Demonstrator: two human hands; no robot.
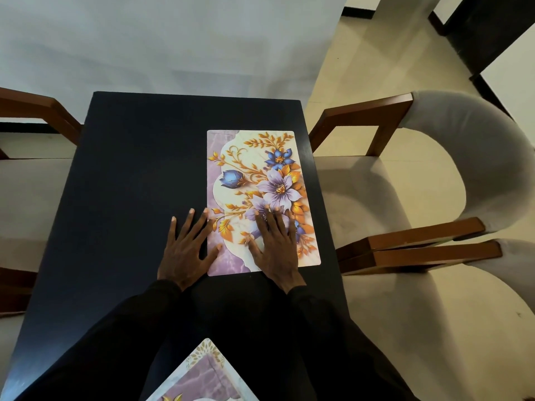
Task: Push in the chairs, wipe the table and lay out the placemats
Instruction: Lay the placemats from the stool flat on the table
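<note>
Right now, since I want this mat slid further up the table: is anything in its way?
Nothing visible. The purple-and-gold floral rectangular placemat lies flat under the right hand, the left hand touching its left edge; beyond it is only bare black table. A second floral placemat lies nearer the person, apart.

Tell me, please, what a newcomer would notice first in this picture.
The flowered placemat lies bright on the right half of the dark table. Both hands lie flat at its near end, the right hand on it, the left hand at its left edge. Grey chairs stand to the right.
</note>
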